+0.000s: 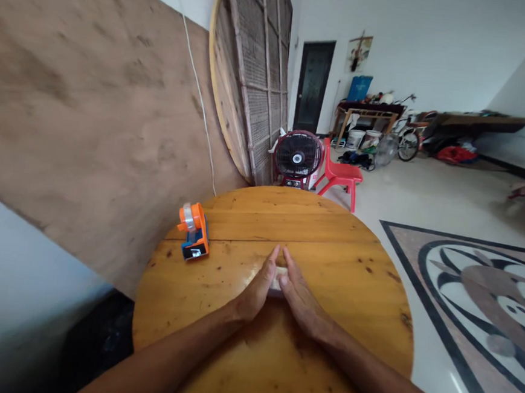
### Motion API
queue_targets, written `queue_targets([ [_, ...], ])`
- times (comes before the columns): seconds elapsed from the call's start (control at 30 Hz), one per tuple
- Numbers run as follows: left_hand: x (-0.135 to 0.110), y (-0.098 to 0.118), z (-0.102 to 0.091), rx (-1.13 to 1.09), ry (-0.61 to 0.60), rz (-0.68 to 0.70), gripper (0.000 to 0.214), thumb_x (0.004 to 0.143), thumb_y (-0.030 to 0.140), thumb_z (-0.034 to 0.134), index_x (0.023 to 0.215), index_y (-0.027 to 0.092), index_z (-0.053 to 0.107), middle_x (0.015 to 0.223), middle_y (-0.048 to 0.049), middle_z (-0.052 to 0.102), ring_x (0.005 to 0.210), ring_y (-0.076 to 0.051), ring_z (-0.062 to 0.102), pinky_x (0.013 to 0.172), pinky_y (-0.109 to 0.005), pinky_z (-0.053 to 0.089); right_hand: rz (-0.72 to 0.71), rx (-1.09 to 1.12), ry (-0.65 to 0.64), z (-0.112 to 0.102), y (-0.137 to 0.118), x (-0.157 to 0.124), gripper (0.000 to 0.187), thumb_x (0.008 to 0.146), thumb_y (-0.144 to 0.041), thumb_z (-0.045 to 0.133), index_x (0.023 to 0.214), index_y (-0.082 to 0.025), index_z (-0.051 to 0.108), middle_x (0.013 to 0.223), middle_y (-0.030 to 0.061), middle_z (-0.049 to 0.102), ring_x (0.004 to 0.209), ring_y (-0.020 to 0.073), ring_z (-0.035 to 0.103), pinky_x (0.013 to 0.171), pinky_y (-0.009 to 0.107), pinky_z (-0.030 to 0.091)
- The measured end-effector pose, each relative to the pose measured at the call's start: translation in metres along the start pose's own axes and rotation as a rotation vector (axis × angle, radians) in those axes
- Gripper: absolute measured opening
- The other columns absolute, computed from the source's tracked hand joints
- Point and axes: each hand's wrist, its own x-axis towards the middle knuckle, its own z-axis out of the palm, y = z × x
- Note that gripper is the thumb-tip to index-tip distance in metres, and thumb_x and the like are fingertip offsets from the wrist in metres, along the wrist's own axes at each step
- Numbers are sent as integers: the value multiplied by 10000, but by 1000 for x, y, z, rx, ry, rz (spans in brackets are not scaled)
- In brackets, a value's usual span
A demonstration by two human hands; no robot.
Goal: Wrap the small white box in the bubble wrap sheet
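Note:
A small pale block-like box [276, 287] sits on the round wooden table [249, 365], between my two hands. My left hand [259, 287] presses along its left side with the fingers straight and pointing forward. Along the opposite side lies my right hand [298, 293], its thumb over the box's top edge. The fingertips lean toward each other beyond the box, with a small gap between them. Both palms face inward, and the hands cover the box's sides. To the left stands an orange and blue tape dispenser [196, 233] with a roll of clear tape.
Behind the table are a dark red fan [298, 156] and a red plastic chair [342, 172]. A brown board [92, 104] and a woven panel [266, 69] lean on the left. Farther back are a cluttered wooden table [369, 110] and a bicycle [408, 141].

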Motion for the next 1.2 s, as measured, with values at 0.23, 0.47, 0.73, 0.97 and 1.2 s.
queue_targets([
  [0.23,-4,7,2,57,95,-30,711,936,595,245,1489,148,235,1576,-69,141,1457,-220,109,1206,-383,65,96,54,109,-3,1,2,803,887,-662,299,1516,-197,115,1584,88,101,1458,218,93,1189,474,87],
  [0.47,-14,12,6,-3,51,-86,690,943,598,194,1491,180,234,1574,-44,168,1456,-218,116,1202,-376,65,47,3,21,1,-3,-5,745,911,-623,300,1515,-226,119,1588,52,85,1460,218,75,1190,483,71],
  [0.73,-12,6,4,62,32,9,676,937,615,183,1494,234,225,1575,1,160,1458,-223,99,1201,-375,53,-20,-30,13,-1,-5,-1,756,903,-642,290,1513,-225,131,1586,51,109,1458,221,97,1192,467,85],
  [0.97,6,-3,-15,-88,78,-53,638,934,536,317,1483,218,248,1559,-54,226,1435,-233,207,1182,-411,152,79,165,225,-12,6,9,702,892,-645,323,1460,-235,289,1528,87,308,1406,230,288,1172,468,199],
  [1.2,2,30,-73,380,-186,-72,922,684,365,729,1469,188,279,1520,-140,299,1414,-330,232,1160,-492,155,113,217,44,-45,5,2,814,715,-457,688,1414,-228,338,1423,132,454,1343,276,392,1105,494,320],
])
